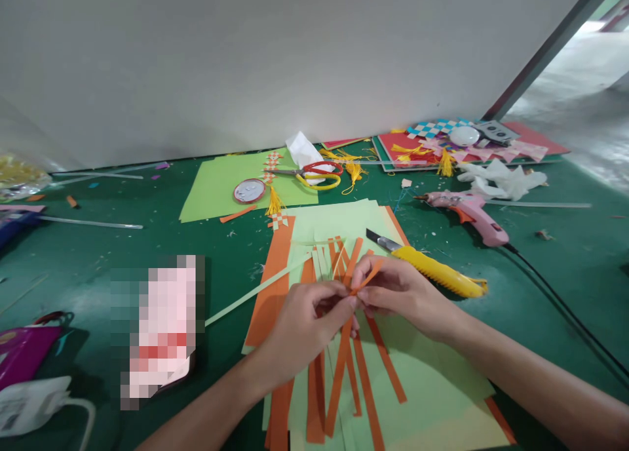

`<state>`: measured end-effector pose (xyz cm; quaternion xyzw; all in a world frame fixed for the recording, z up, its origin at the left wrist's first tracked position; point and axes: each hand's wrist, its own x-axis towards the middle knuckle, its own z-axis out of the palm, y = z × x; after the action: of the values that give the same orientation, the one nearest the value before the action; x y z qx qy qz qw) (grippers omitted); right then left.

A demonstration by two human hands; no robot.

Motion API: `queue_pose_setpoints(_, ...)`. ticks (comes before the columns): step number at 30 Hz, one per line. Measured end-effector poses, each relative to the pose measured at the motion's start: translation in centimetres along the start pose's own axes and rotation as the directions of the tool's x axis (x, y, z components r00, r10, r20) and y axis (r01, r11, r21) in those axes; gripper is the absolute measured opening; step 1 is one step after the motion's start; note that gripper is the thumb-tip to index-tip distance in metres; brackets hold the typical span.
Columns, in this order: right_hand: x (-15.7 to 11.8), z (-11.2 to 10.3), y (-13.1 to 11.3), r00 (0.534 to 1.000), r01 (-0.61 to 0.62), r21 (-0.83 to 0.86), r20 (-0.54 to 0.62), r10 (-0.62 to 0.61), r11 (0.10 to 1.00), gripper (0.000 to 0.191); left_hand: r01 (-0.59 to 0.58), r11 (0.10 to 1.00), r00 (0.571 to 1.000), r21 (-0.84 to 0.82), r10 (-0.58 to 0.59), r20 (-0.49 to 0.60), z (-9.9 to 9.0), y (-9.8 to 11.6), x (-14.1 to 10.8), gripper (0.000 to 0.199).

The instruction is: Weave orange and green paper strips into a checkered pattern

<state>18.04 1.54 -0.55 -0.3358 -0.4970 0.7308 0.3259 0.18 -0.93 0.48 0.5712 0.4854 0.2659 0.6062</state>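
Observation:
My left hand (314,320) and my right hand (388,287) meet over the paper pile, fingertips pinched together on orange paper strips (338,379). One short strip end sticks up past the right fingers, and a long strip hangs down between the hands. The exact crossing of the strips is hidden by my fingers. Beneath lie more loose orange strips (367,392) and pale green strips on light green sheets (432,379). A pale green strip (260,287) reaches out to the left. Just beyond my right hand lies a yellow utility knife (437,271) with its blade out.
A pink glue gun (472,215) with a black cord lies at right. Scissors (319,174), a round tin (249,191) and yellow tassels (354,172) sit at the back. Left are a blurred-out pink object (164,326) and a white charger (34,405). A grey wall (246,64) stands behind.

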Motion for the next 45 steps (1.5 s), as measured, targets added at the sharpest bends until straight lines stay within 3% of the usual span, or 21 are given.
queue_pose_setpoints(9, 0.0, 0.18, -0.23, 0.999, -0.033, -0.003, -0.013, 0.033, 0.999, 0.012, -0.064, 0.987, 0.997, 0.147, 0.07, -0.035, 0.1, -0.02, -0.05, 0.025)
queue_pose_setpoints(23, -0.1, -0.35, 0.46, 0.991, -0.085, -0.075, -0.108, 0.076, 0.994, 0.043, -0.075, 0.972, 0.995, 0.221, 0.086, -0.04, 0.14, 0.16, -0.14, 0.029)
queue_pose_setpoints(34, -0.1, -0.53, 0.45, 0.999, 0.035, -0.088, -0.022, -0.037, 0.996, 0.02, -0.086, 0.986, 0.993, 0.145, 0.096, -0.062, 0.15, -0.33, -0.06, 0.021)
queue_pose_setpoints(45, -0.21, -0.65, 0.24, 0.998, 0.011, -0.101, -0.056, -0.017, 0.995, 0.025, -0.068, 0.974, 0.996, 0.216, 0.078, -0.037, 0.07, 0.07, -0.2, 0.026)
